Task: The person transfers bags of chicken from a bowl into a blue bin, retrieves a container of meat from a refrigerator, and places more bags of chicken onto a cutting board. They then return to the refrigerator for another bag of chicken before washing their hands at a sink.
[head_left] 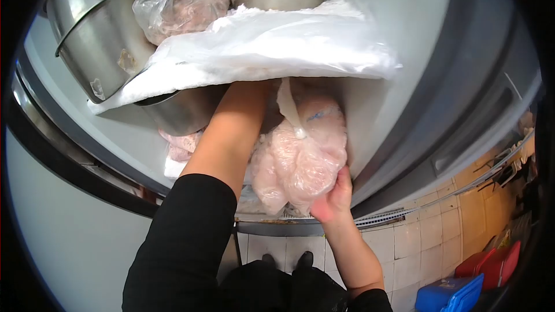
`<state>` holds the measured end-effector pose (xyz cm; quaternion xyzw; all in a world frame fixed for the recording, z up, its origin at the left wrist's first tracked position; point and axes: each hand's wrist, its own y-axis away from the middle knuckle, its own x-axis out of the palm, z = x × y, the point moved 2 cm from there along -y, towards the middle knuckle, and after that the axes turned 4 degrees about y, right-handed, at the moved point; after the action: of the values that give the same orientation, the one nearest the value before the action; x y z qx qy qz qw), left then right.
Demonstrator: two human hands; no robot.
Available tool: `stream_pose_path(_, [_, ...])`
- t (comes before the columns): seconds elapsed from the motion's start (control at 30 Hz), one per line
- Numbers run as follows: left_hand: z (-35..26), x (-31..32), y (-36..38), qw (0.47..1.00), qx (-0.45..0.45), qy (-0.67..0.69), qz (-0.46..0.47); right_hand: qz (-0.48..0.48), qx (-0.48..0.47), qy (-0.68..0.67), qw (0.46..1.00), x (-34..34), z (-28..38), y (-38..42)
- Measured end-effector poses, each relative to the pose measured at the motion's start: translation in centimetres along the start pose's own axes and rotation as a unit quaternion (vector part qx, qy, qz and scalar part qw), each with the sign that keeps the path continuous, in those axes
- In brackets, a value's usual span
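R grip (336, 197) cups bagged raw meat (306, 167), bulk L & fwd of it, long axis approx. fore-aft; L grip hidden, can't tell state.

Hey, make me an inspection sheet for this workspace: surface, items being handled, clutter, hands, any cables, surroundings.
Surface: upper shelf white and frosty-looking.
Items handled: large clear bag with pale pink contents, below the shelf front; its top looks twisted.
Clutter: smaller bag and metal containers above; another metal container below, partly hidden.
Right hand: touching the large bag's lower right side; fingers partly hidden.
Left hand: hidden; its forearm reaches under the shelf.
Cables: nothing seen.
Surroundings: tiled floor, blue container, red container.
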<state>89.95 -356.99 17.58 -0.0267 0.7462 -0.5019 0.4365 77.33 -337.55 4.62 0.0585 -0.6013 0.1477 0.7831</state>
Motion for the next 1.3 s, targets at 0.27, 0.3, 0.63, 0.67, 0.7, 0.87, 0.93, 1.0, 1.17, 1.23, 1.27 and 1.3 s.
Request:
stream_pose_path(0.27, [1.6, -1.1, -1.3, 0.996, 0.073, -0.032, -0.035, -0.009, 0.009, 0.038, 0.999, 0.4, -0.1, -0.1])
stream_pose_path(0.3, [1.7, -1.5, -0.4, 0.996, 0.072, -0.04, -0.037, 0.01, 0.008, 0.04, 0.999, 0.5, -0.1, -0.1])
stream_pose_path(0.63, [-11.6, -19.5, 13.7, 0.933, -0.285, 0.181, -0.129, 0.059, -0.012, 0.085, 0.995, 0.2, 0.0, 0.0])
stream_pose_path(0.67, [-13.3, -21.1, 16.0, 0.925, -0.308, 0.155, -0.156, 0.083, -0.015, 0.099, 0.992, 0.7, -0.1, -0.1])
stream_pose_path(0.7, [-15.1, -22.3, 18.3, 0.917, -0.33, 0.133, -0.181, 0.093, 0.027, 0.071, 0.993, -0.4, 0.0, -0.3])
stream_pose_path(0.87, [-23.0, -24.5, 29.4, 0.848, -0.474, -0.028, -0.234, 0.1, 0.074, 0.079, 0.989, -2.9, 1.2, -1.1])
stream_pose_path(0.93, [-26.4, -25.1, 32.8, 0.82, -0.519, -0.12, -0.21, 0.059, 0.05, 0.098, 0.992, -3.4, 1.3, -1.6])
stream_pose_path(1.0, [-29.7, -25.7, 35.5, 0.786, -0.547, -0.162, -0.236, 0.05, 0.052, 0.111, 0.991, -3.8, 1.4, -2.0])
stream_pose_path(1.17, [-35.8, -28.7, 41.4, 0.716, -0.591, -0.248, -0.278, 0.075, 0.022, 0.138, 0.987, -1.7, -1.0, -0.4])
stream_pose_path(1.23, [-37.6, -29.7, 43.0, 0.669, -0.641, -0.241, -0.288, 0.122, 0.005, 0.187, 0.975, -0.4, -2.4, 1.1])
stream_pose_path(1.27, [-38.4, -30.0, 43.9, 0.662, -0.642, -0.249, -0.296, 0.146, -0.005, 0.21, 0.967, 0.5, -3.3, 1.7])
stream_pose_path(1.3, [-38.5, -30.0, 44.5, 0.66, -0.637, -0.25, -0.308, 0.166, -0.011, 0.233, 0.958, 1.3, -4.9, 2.5])
